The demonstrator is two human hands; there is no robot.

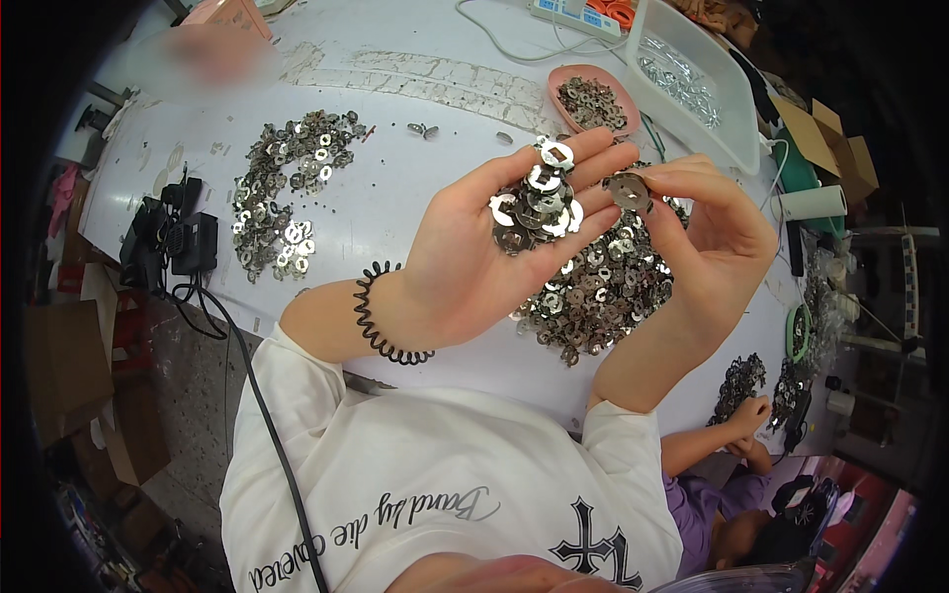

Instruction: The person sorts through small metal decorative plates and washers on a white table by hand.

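Note:
My left hand [450, 242] lies palm up with the fingers stretched out, bearing a small heap of shiny metal washers [539, 210] with cut-out centres. Between thumb and fingertips of my right hand [717, 232], a single flat round washer [629, 191] is pinched close to the left fingertips. Beneath both hands a large pile of similar loose washers [603, 296] spreads over the white table [435, 168]; the hands partly hide it. A black coiled band [366, 314] circles my left wrist.
Another washer pile [272, 193] covers the table's left side. Beyond my hands stand a pink dish [559, 84] of small metal parts and a white bin [732, 128] of metal pieces. Black adapters [193, 242] with cables sit at the left edge. A co-worker's hand [748, 415] works at lower right.

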